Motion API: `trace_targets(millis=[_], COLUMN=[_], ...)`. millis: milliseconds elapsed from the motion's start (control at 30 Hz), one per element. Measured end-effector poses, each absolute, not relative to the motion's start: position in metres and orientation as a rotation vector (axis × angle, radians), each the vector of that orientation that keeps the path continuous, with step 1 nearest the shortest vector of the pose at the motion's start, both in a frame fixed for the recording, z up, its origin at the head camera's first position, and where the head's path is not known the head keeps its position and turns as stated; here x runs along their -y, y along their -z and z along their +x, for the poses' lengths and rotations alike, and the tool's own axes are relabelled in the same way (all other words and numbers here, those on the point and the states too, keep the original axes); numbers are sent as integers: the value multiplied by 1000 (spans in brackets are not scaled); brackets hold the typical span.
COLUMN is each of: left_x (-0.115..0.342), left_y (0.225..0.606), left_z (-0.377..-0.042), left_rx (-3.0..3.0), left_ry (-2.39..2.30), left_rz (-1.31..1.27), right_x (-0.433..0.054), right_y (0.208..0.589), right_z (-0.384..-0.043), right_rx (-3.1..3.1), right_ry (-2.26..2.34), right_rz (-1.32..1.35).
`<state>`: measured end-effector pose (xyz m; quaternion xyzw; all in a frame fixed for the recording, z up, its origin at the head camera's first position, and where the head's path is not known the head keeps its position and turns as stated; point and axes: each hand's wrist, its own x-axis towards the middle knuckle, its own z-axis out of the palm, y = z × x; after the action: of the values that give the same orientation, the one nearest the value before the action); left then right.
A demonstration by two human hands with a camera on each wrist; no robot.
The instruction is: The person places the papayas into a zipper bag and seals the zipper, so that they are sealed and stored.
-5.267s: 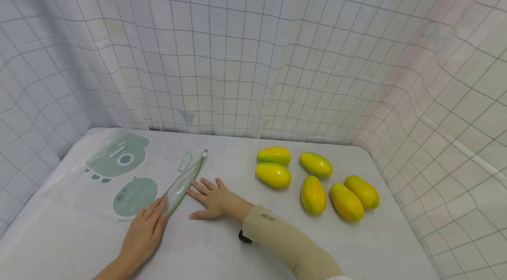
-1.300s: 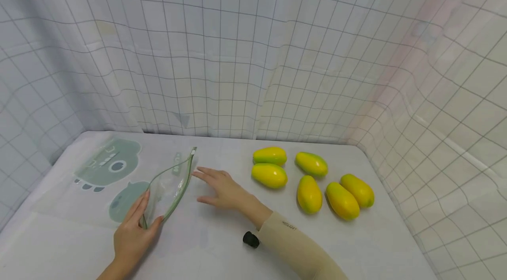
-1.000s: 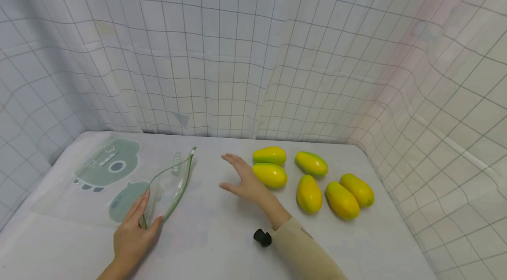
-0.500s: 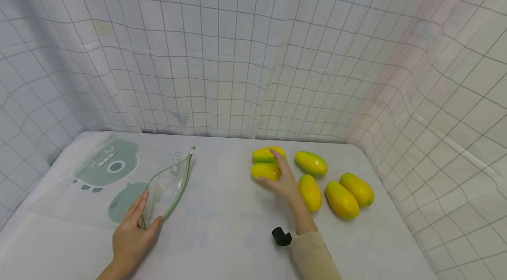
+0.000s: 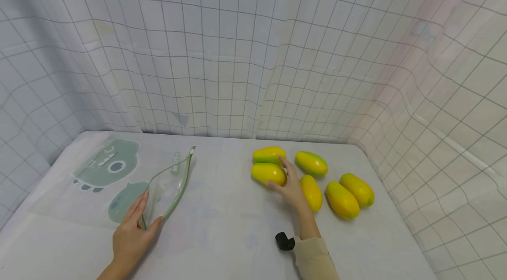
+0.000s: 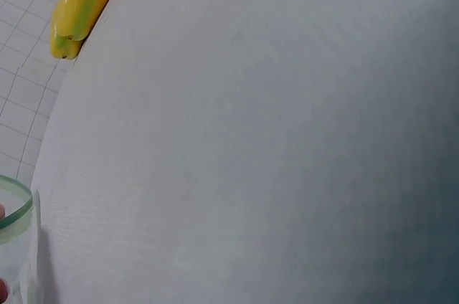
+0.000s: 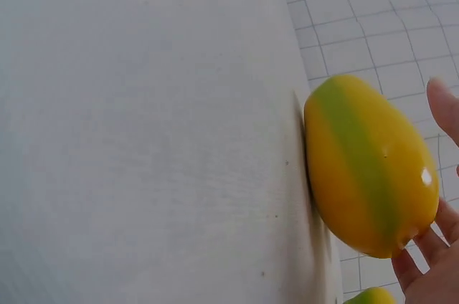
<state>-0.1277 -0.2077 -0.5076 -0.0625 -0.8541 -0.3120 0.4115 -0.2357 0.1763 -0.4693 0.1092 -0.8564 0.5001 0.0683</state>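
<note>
A clear zip bag (image 5: 166, 187) with green prints lies on the left of the table, its green-edged mouth spread apart. My left hand (image 5: 132, 238) rests at the mouth's near end, thumb at one rim and straight fingers at the other. In the left wrist view, the bag's green rim (image 6: 16, 211) shows at the edge. My right hand (image 5: 293, 189) is at the right end of the front-left papaya (image 5: 268, 174), thumb and fingers spread about it. In the right wrist view, fingertips meet this yellow-green papaya's (image 7: 369, 168) end, while the thumb stands apart from it.
Another papaya (image 5: 269, 155) lies just behind the first. Several more lie to the right: one at the back (image 5: 311, 163), one beside my right wrist (image 5: 313, 194), and a touching pair (image 5: 342, 200). A gridded curtain (image 5: 237, 73) surrounds the white table (image 5: 222, 236).
My right hand has left the bag's mouth and moved right to the front-left papaya, drawing back slightly in the last half second. The mouth is wider than at first; my left hand stays there.
</note>
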Motion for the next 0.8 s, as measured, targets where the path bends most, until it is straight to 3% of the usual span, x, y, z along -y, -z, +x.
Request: trace_targets(millis=[800], left_x=[209], left_y=[510], left_z=[-129], left_rx=[2139], left_ry=[786], left_rz=[-159], right_x=[-176], right_y=[485], right_z=[-236], right_rx=[2579], right_ry=[-1663], right_rz=[195])
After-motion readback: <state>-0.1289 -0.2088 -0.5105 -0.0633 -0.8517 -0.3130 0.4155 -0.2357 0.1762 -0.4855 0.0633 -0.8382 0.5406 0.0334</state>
